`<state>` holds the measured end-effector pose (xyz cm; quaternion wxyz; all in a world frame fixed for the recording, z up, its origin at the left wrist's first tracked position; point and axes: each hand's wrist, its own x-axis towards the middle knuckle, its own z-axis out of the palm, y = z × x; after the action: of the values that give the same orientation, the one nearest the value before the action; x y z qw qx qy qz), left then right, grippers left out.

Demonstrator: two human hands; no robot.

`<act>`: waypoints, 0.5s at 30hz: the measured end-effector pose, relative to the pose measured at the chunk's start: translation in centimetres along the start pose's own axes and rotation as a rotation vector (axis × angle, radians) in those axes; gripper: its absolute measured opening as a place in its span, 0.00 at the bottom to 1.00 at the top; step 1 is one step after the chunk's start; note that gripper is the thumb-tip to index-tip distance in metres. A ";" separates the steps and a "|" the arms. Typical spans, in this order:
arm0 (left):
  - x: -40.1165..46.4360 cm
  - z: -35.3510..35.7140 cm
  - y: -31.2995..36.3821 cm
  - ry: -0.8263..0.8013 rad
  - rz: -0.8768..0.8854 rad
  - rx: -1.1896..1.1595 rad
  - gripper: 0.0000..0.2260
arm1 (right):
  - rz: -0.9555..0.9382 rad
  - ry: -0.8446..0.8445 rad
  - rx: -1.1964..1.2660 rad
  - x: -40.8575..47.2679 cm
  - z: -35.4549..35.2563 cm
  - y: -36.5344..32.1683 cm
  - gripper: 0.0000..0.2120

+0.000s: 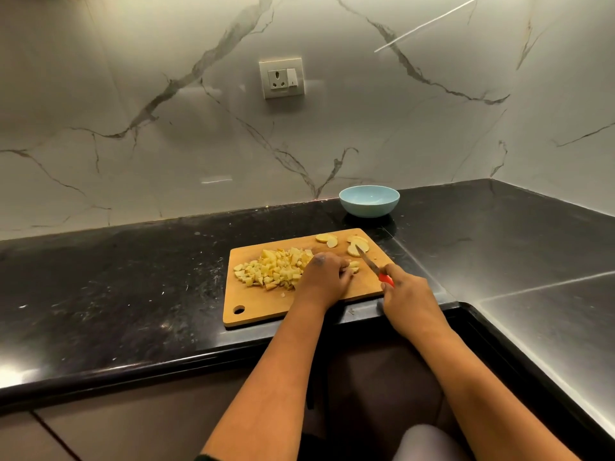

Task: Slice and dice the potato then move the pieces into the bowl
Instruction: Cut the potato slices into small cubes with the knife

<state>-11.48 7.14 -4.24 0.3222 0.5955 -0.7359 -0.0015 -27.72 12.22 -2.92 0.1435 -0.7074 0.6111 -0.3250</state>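
Wooden cutting board (266, 311) on black counter (116, 277); diced potato pile (273, 269) at board's left; potato slices (357, 244) at far right; left hand (324, 277) pressing potato pieces (354, 266); right hand (404, 294) gripping red-handled knife (374, 266); blue bowl (369, 201) behind board, against marble wall (166, 128); wall socket (282, 78) above

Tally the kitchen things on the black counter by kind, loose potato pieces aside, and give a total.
Light blue round bowl: 1
Rectangular wooden cutting board: 1
Red-handled knife, gripped by the right hand: 1
Total: 3
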 end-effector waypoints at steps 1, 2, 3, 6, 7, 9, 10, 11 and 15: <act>0.0 0.0 0.0 0.000 0.002 -0.001 0.12 | -0.013 0.007 0.000 0.0 -0.2 0.0 0.11; 0.0 0.0 0.0 -0.002 0.001 -0.001 0.12 | -0.026 0.003 -0.012 0.0 -0.2 0.0 0.11; 0.0 0.0 0.0 -0.001 0.002 0.000 0.12 | -0.035 -0.009 -0.030 -0.1 -0.2 -0.2 0.11; 0.1 0.2 -0.1 0.011 0.008 0.004 0.11 | -0.034 -0.049 -0.097 -0.4 0.5 -0.6 0.13; 0.1 0.2 -0.1 0.016 0.007 0.003 0.11 | -0.038 -0.054 -0.125 -0.5 0.8 -0.8 0.13; 0.2 0.2 -0.1 0.024 0.004 0.004 0.10 | -0.062 -0.063 -0.185 -0.6 1.3 -1.2 0.13; 0.2 0.2 -0.1 0.025 0.001 0.009 0.10 | -0.073 -0.074 -0.211 -0.6 1.4 -1.5 0.13; 0.3 0.2 -0.1 0.022 -0.004 0.014 0.10 | -0.078 -0.088 -0.229 -0.4 1.4 -1.8 0.13; 0.5 0.0 -0.1 0.003 -0.028 0.012 0.10 | -0.049 -0.166 -0.252 1.0 0.5 -2.6 0.14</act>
<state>-11.45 6.65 -4.02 0.3194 0.6078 -0.7270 -0.0007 -25.37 11.66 -1.48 0.0956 -0.7588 0.6158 -0.1894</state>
